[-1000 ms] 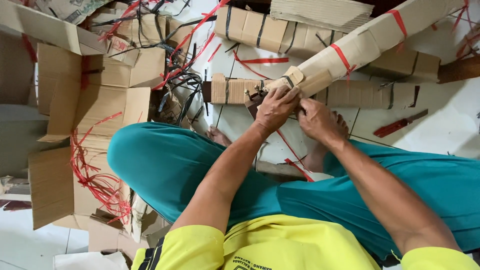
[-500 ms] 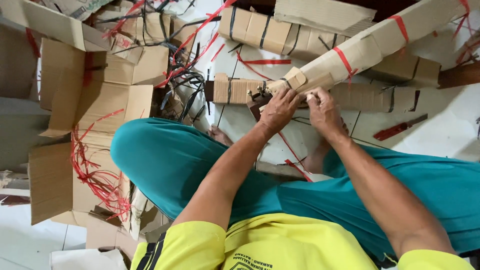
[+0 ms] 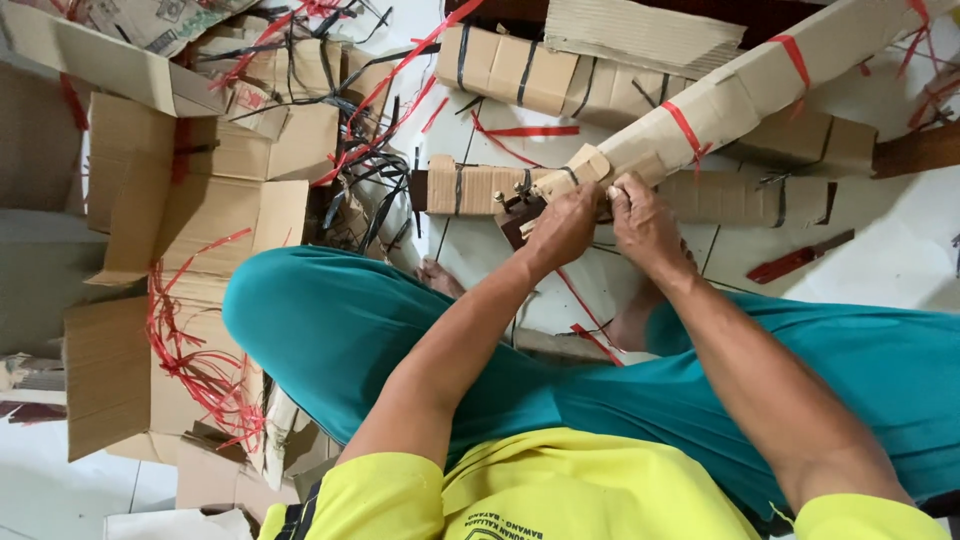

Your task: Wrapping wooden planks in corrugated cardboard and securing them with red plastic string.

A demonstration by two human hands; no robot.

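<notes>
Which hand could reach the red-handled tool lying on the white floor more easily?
Probably the right hand. The red-handled tool lies on the floor on that side, closer to it. The left hand sits farther away, gripping the end of the long cardboard bundle, and would have to cross over.

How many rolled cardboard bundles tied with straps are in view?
4: one held in both hands, one flat behind it with black straps, one short by the left hand, one at the top. More may be hidden.
</notes>
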